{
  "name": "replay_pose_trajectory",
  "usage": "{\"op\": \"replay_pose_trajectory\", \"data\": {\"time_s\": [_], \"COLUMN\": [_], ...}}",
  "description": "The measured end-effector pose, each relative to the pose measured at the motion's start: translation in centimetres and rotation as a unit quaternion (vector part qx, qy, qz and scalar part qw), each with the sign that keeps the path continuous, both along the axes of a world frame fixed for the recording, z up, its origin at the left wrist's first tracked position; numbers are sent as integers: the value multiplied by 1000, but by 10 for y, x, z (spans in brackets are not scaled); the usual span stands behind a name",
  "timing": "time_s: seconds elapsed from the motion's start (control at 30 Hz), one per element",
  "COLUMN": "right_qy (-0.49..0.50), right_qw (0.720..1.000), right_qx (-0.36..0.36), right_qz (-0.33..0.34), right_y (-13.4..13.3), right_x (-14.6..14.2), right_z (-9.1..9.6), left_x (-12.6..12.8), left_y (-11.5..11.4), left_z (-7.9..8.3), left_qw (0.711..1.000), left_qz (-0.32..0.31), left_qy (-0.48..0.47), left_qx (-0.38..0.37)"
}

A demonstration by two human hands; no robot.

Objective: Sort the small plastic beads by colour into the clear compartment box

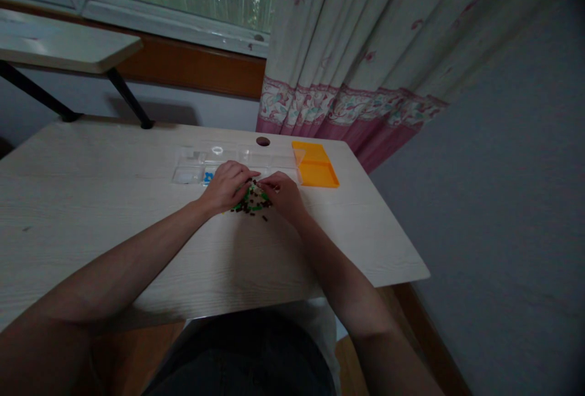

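A loose pile of small dark brown and green pieces [253, 204], like tiny building bricks, lies on the pale wooden table. My left hand [228, 187] is over the pile's left side, its fingers apart and reaching right; no held thing shows in it. From the right, my right hand [282, 192] comes in with thumb and fingertips pinched at the pile's far edge. Whatever sits in that pinch is too small to name. Just behind both hands stands a clear plastic compartment box [187, 175], partly hidden by them. Blue pieces [208, 177] lie in one of its near compartments.
An orange tray [319, 173] sits at the right end of the clear box. Behind them the table [137, 201] has a round cable hole [262, 141]. A raised shelf [68, 42] on black legs stands at back left. A curtain [338, 61] hangs beyond the table's far edge.
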State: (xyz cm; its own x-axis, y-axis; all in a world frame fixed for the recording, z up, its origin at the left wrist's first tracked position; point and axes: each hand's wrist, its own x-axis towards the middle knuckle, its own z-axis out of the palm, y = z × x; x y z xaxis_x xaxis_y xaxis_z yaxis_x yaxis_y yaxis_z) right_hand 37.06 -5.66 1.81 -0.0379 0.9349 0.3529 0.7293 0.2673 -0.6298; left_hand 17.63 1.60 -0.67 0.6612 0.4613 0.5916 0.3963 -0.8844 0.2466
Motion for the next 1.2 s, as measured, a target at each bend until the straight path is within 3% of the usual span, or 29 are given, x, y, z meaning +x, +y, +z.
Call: {"op": "replay_pose_trajectory", "data": {"time_s": [0.83,1.07,1.2], "right_qy": [90,34,-53], "right_qw": [996,999,998], "right_qx": [-27,-24,-22], "right_qz": [-8,-19,-15], "right_y": [7,5,3], "right_x": [5,4,4], "right_z": [-8,-5,-5], "left_x": [0,-1,-1], "left_y": [3,3,3], "left_z": [-1,0,1], "left_qw": [998,999,998], "left_qz": [4,33,52], "left_qy": [-1,-5,-9], "left_qx": [56,40,45]}}
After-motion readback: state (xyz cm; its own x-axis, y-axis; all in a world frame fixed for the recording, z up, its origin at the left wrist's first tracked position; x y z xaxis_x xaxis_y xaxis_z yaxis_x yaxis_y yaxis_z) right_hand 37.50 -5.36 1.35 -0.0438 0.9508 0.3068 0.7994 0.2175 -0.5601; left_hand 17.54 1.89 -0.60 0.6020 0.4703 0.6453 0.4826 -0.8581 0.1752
